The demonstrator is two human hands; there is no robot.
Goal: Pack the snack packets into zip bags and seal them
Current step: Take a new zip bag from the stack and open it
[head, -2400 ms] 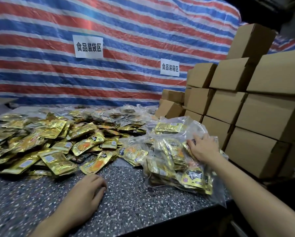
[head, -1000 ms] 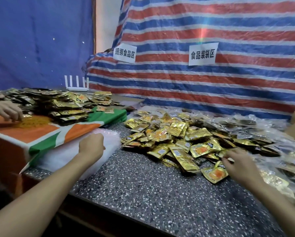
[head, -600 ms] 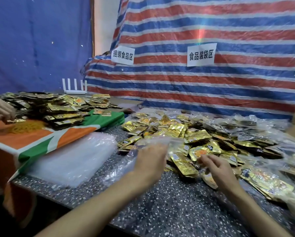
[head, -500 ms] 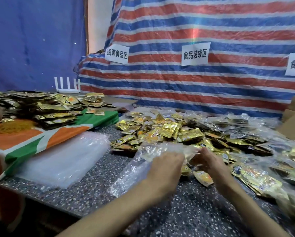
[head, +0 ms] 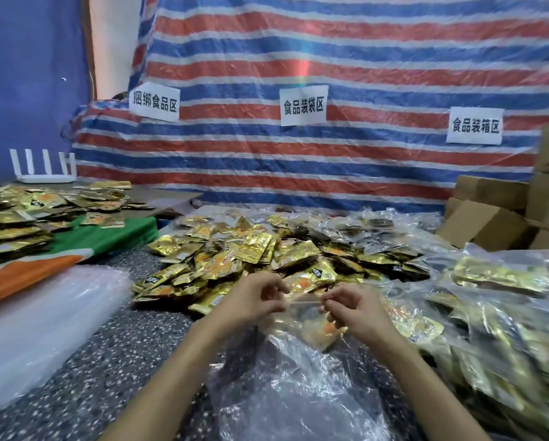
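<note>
While both hands met low over the speckled table (head: 123, 345), the left hand (head: 254, 300) pinched the top edge of the clear zip bag (head: 298, 383) between thumb and curled fingers. The right hand (head: 356, 310) pinched that same edge, just off at 3 o'clock! The bag trailed toward 6 o'clock, crumpled on the table between the forearms. One gold packet (head: 319, 331) with an orange patch showed through the film under the right hand; inside the bag or behind it, I could not tell. The loose heap of snack packets (head: 251, 256) lay at 12 o'clock, near the knuckles. Flat empty bags (head: 44, 329) sat at 9 o'clock, filled bags (head: 505, 313) at 3 o'clock, cardboard boxes (head: 486, 218) at 2 o'clock.
</note>
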